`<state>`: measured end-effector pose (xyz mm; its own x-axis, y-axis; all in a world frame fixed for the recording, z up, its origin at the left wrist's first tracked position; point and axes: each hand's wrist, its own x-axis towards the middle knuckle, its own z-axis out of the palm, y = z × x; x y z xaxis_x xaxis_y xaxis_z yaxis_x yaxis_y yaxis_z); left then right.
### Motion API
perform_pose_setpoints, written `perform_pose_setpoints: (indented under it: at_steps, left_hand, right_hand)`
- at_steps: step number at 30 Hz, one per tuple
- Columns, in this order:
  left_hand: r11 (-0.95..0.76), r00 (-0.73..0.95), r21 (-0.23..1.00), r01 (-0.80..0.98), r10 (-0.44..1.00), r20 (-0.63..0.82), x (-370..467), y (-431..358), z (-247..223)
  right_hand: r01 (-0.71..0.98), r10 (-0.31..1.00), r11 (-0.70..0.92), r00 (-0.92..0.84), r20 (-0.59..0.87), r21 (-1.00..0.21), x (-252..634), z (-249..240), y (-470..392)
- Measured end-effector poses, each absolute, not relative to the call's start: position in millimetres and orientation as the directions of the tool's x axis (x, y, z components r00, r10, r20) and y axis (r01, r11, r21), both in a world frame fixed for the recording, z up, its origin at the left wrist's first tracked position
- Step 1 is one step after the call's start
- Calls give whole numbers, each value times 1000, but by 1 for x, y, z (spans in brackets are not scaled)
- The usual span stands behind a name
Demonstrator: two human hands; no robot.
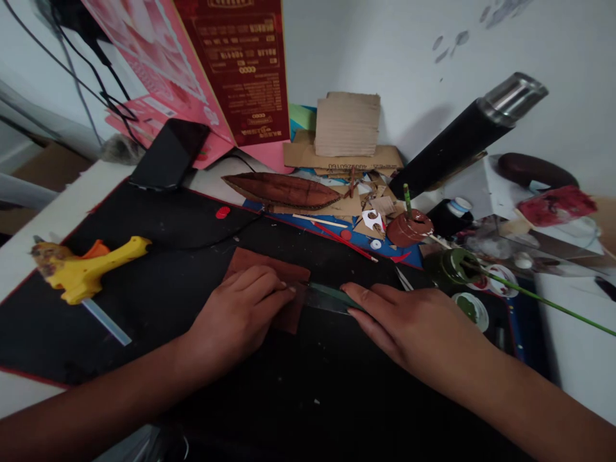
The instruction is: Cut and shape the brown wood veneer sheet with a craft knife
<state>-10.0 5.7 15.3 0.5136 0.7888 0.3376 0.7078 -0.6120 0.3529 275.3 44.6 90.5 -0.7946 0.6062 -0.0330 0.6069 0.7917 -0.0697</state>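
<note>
A brown square piece (289,317) lies on the black mat. My left hand (240,314) rests on it, fingers curled and pressed together near its right part; whether they pinch anything else is hidden. From the right, my right hand (409,317) grips a flat green strip with a clear edge (327,298), whose left end reaches the brown piece. Behind them lies a brown boat-shaped piece (283,189) with pointed ends. To the left, a yellow glue gun (91,266) lies on its side with a clear glue stick poking out.
A phone (168,154) leans by a pink and red box (245,70). At the back are cardboard pieces (347,125) and a black thermos (447,144). On the right stand a brown jar (409,230) and a green paint jar (450,266) with a long green stick.
</note>
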Motion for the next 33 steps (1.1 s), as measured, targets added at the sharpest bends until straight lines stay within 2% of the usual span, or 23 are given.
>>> perform_pose_setpoints:
  at_steps: [21, 28, 30, 33]
  left_hand:
    - [-605, 509, 369, 706, 795, 330, -11, 5, 13]
    - [-616, 518, 364, 699, 786, 337, -11, 5, 11]
    - [-612, 513, 370, 699, 789, 337, -11, 4, 9]
    - [-612, 503, 369, 700, 788, 354, -11, 4, 7]
  right_hand:
    - [605, 598, 791, -795, -97, -86, 270, 84, 51]
    - [625, 612, 761, -781, -125, -173, 272, 82, 56]
    - [644, 644, 737, -761, -79, -206, 274, 80, 50]
    - [699, 761, 606, -648, 23, -380, 274, 75, 36]
